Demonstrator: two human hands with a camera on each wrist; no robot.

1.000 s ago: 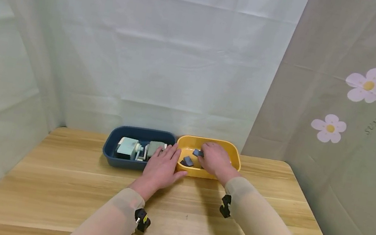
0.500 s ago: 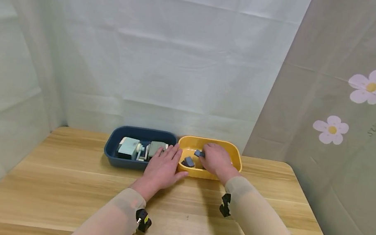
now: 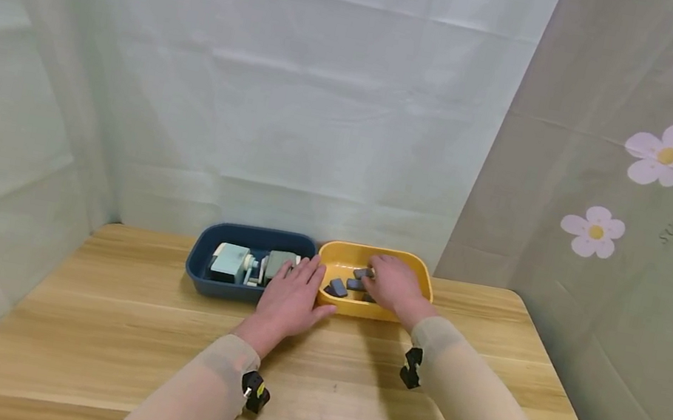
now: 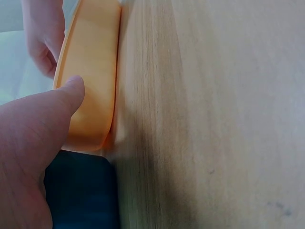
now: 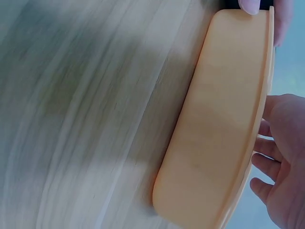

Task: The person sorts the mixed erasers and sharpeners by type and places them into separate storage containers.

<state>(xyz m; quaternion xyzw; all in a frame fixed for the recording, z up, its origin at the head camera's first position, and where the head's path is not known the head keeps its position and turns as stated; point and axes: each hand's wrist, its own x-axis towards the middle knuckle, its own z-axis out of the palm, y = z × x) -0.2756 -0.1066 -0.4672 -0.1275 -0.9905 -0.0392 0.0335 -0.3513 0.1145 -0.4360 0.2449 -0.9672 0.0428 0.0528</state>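
Observation:
My left hand (image 3: 288, 299) lies with straight fingers across the adjoining rims of a navy bin (image 3: 220, 292) and a yellow bin (image 3: 326, 304); its thumb rests against the yellow bin's front wall in the left wrist view. My right hand (image 3: 394, 284) reaches over the yellow bin's front rim, fingers bent. At its fingertips is a small grey block (image 3: 362, 273); whether it is pinched or merely touched cannot be told. Another bluish-grey block (image 3: 355, 285) lies just below. More dark blocks (image 3: 338, 288) sit further left in the bin. The right wrist view hides the fingertips behind the rim.
In the navy bin are a pale mint boxy object (image 3: 229, 262) and a grey-green one (image 3: 279, 266), partly covered by my left fingers. Both bins stand side by side at the back of a wooden table (image 3: 329, 404), against a pale curtain (image 3: 324, 125).
My right hand has shifted slightly right. A bluish-grey block now shows lower in the yellow bin, where none was visible, with a grey block above it. My left hand stays put.

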